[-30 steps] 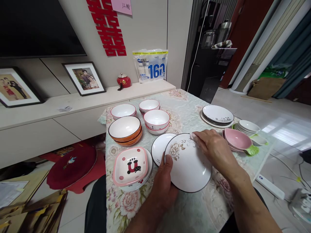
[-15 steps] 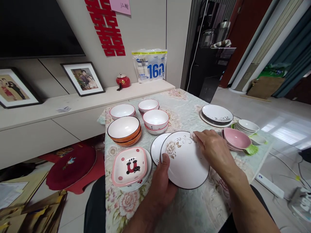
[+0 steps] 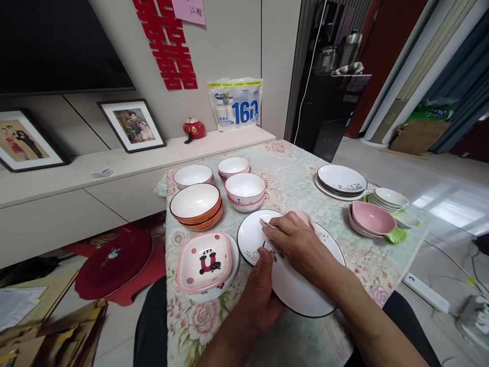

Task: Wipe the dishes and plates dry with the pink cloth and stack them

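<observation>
My left hand (image 3: 260, 293) grips the near left edge of a round white plate (image 3: 305, 293), thumb on top and fingers underneath. The plate has a thin dark rim and a brown flower pattern, partly covered. My right hand (image 3: 301, 244) presses a pale pinkish cloth (image 3: 306, 220) onto its upper face. Another white plate (image 3: 247, 235) rests on the table behind it, partly hidden. Just left of my left hand, a square pink-rimmed cat dish (image 3: 191, 270) sits on a round plate (image 3: 233, 272).
Orange bowls (image 3: 195, 204) and red-rimmed bowls (image 3: 244, 188) stand stacked beyond the plates. At the right are stacked plates (image 3: 341, 178), pink bowls (image 3: 372, 219) and small white bowls (image 3: 391, 198). A flowered cloth covers the table (image 3: 290, 171); a low cabinet (image 3: 126, 171) runs behind.
My right hand with the cloth has moved left from the plate's far right edge to over its flower pattern. The held plate has shifted slightly right and nearer.
</observation>
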A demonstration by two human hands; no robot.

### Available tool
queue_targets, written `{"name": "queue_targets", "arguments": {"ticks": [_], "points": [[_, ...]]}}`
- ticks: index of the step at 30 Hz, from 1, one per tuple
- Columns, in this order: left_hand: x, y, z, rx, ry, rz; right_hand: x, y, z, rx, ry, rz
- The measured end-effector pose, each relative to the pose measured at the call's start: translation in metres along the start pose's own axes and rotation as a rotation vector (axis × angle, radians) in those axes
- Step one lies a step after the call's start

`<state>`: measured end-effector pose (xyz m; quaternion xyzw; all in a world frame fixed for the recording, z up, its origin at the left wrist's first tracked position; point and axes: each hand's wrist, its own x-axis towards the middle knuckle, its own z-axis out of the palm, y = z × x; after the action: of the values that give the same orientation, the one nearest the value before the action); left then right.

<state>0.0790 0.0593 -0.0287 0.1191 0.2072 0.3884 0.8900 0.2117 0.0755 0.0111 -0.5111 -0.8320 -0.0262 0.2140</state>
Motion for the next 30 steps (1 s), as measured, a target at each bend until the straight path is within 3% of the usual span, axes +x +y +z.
{"name": "queue_targets", "arguments": {"ticks": [7, 11, 16, 22, 26, 30], "points": [[0.001, 0.000, -0.003, -0.082, -0.042, -0.038, 0.002, -0.008, -0.010, 0.113, -0.157, -0.042], [0.001, 0.005, 0.000, -0.127, -0.082, -0.042, 0.002, -0.009, -0.011, 0.229, -0.226, -0.152], [0.002, 0.015, 0.003, -0.149, -0.048, -0.008, 0.000, -0.004, -0.015, 0.461, -0.238, -0.165], [0.005, 0.021, 0.002, -0.080, 0.034, -0.022, -0.006, 0.001, -0.029, 0.622, -0.465, -0.153], [0.006, 0.019, 0.001, -0.014, 0.158, 0.046, -0.015, 0.008, -0.040, 0.577, -0.504, -0.066], [0.007, 0.021, 0.002, 0.001, 0.229, 0.118, -0.023, 0.019, -0.044, 0.337, -0.361, 0.054]]}}
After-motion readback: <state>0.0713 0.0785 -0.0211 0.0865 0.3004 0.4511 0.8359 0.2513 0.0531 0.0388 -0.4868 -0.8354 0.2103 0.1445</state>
